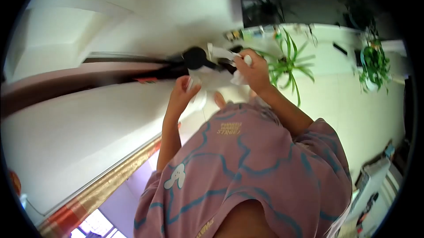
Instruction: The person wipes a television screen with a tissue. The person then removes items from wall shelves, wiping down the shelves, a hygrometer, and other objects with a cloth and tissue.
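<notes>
My left hand (180,93) is closed, thumb and fingers pinching a thin whitish piece, perhaps tissue or plastic film (194,82). My right hand (255,69) is wrapped round crumpled white tissue (239,78), and part of it pokes out between the fingers. Just beyond both hands is a dark round object with a handle-like part (194,58); its kind is not clear. A pale strip of the white material (221,52) stretches from near this object to my right hand.
A spider plant (288,64) stands right of my right hand, near a white cabinet (329,39) with small items along it. Another leafy plant (375,66) is at the far right. A dark ledge (128,71) runs along the left. My bare foot (219,100) shows below.
</notes>
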Demonstrator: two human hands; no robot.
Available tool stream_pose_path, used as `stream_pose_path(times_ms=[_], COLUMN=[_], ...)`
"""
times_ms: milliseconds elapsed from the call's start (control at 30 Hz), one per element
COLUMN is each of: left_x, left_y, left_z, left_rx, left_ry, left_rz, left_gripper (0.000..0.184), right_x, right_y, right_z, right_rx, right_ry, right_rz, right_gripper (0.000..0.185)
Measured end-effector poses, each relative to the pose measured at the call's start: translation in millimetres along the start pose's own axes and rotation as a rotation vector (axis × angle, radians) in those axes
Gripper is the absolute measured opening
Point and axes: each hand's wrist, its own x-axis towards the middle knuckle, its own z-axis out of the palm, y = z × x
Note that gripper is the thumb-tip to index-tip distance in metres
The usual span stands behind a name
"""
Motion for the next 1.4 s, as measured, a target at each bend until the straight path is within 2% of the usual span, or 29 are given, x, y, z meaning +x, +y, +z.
stream_pose_path(times_ms=[67,133,267,333,367,400,433,467,533,600,633,667,733,800,867,933,967,1000,1067,1133,1167,1200,1267,1300,1333,1367,1400], left_x=[29,43,82,116,134,153,163,172,189,210,217,223,234,236,230,227,226,218,187,148,128,108,80,61,51,46,40], left_y=[-54,-72,-128,-193,-211,-226,-225,-224,-184,-195,-191,-189,-190,-188,-180,-185,-188,-182,-169,-114,-95,-80,-60,-40,-40,-43,-41], left_z=[43,83,159,210,228,246,259,272,283,313,324,334,350,356,353,350,345,336,316,281,265,248,221,200,188,178,165], left_rx=[-0.089,-0.367,-0.4,-0.102,-0.105,0.075,0.251,0.242,0.522,0.527,0.603,0.677,0.665,0.684,0.733,0.594,0.476,0.486,-0.42,-0.757,-0.942,-1.128,-1.415,-1.341,-1.342,-1.646,-1.951], left_ry=[-0.137,-0.307,-0.462,-0.283,-0.302,-0.302,-0.298,-0.311,-0.351,-0.333,-0.299,-0.265,-0.255,-0.149,-0.149,0.014,-0.029,-0.013,-0.539,-0.893,-0.988,-1.084,-1.219,-1.102,-1.084,-1.127,-1.166], left_rz=[-0.167,-0.461,-0.537,-0.361,-0.373,-0.27,-0.165,-0.174,-0.146,-0.118,-0.097,-0.074,-0.067,0.03,0.039,0.106,0.155,0.149,-0.117,-0.534,-0.534,-0.521,-0.617,-0.489,-0.459,-0.481,-0.492], left_gripper=[0.066,0.06,0.068,0.075,0.075,0.075,0.076,0.076,0.058,0.059,0.06,0.061,0.062,0.071,0.071,0.065,0.054,0.054,0.045,0.05,0.056,0.063,0.066,0.068,0.068,0.069,0.07], right_x=[-41,-77,-128,-140,-143,-142,-141,-145,-170,-186,-192,-200,-204,-204,-204,-197,-191,-184,-172,-148,-133,-123,-85,-77,-69,-64,-59], right_y=[28,40,68,77,75,68,64,66,81,87,86,89,87,86,82,84,83,80,84,73,62,59,32,32,34,40,36], right_z=[-37,-68,-103,-107,-107,-105,-104,-104,-107,-111,-116,-119,-120,-122,-123,-124,-125,-123,-121,-109,-103,-97,-76,-66,-57,-47,-37], right_rx=[-0.207,-0.319,-0.382,-0.358,-0.37,-0.364,-0.36,-0.383,-0.51,-0.576,-0.588,-0.628,-0.602,-0.578,-0.541,-0.514,-0.547,-0.424,-0.256,-0.021,0.101,0.037,-0.304,-0.371,-0.433,-0.573,-0.568], right_ry=[-0.02,0.042,0.21,0.319,0.325,0.362,0.396,0.388,0.294,0.293,0.277,0.273,0.387,0.397,0.405,0.297,0.131,0.132,-0.065,-0.202,-0.272,-0.334,-0.412,-0.367,-0.315,-0.245,-0.257], right_rz=[0.271,0.463,0.601,0.579,0.597,0.677,0.758,0.787,0.648,0.584,0.673,0.654,0.763,0.777,0.783,0.691,0.492,0.617,0.433,0.429,0.48,0.59,0.736,0.606,0.467,0.29,0.255], right_gripper=[0.017,0.019,0.019,0.018,0.018,0.017,0.016,0.014,0.01,0.009,0.008,0.007,0.005,0.006,0.006,0.008,0.008,0.01,0.011,0.012,0.01,0.013,0.018,0.022,0.025,0.02,0.02])
